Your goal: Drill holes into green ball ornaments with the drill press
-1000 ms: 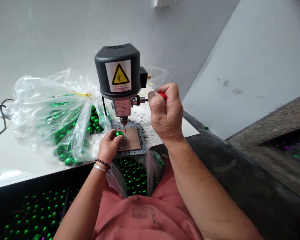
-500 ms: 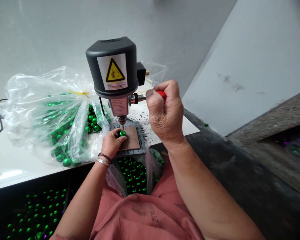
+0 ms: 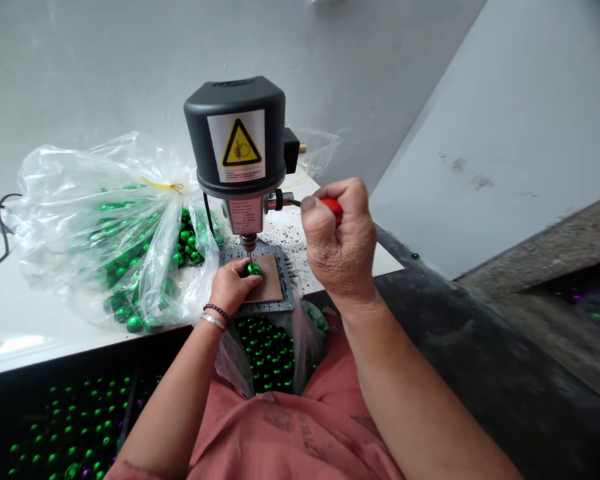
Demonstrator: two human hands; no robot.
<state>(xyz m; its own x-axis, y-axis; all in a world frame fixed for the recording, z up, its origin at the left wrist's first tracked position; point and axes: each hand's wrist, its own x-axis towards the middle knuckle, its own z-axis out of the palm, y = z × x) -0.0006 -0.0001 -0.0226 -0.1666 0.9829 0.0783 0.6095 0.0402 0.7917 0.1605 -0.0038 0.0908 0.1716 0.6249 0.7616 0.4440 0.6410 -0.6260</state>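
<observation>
A black-topped bench drill press [image 3: 235, 143] stands on the white table with a hand-warning sticker on its front. My left hand [image 3: 230, 287] pinches a shiny green ball [image 3: 254, 269] between thumb and fingers, on a brown square board [image 3: 269, 288] over the drill's grey base [image 3: 286, 267]. Directly above the ball is the thin drill bit [image 3: 251, 256]; I cannot tell whether its tip is inside the ball. My right hand [image 3: 340, 243] is wrapped round the red knob [image 3: 334, 208] of the drill's feed lever, to the right of the machine.
A clear plastic bag [image 3: 80, 220] of green balls, tied with yellow string, lies open on the white table [image 3: 40, 320]. Dark shavings litter the table right of the drill. More green balls [image 3: 267, 353] fill a bag below the edge. One ball [image 3: 415, 256] lies on the floor.
My right hand has lowered slightly with the red knob. My left hand still holds the green ball under the bit. The whole view has shifted a little.
</observation>
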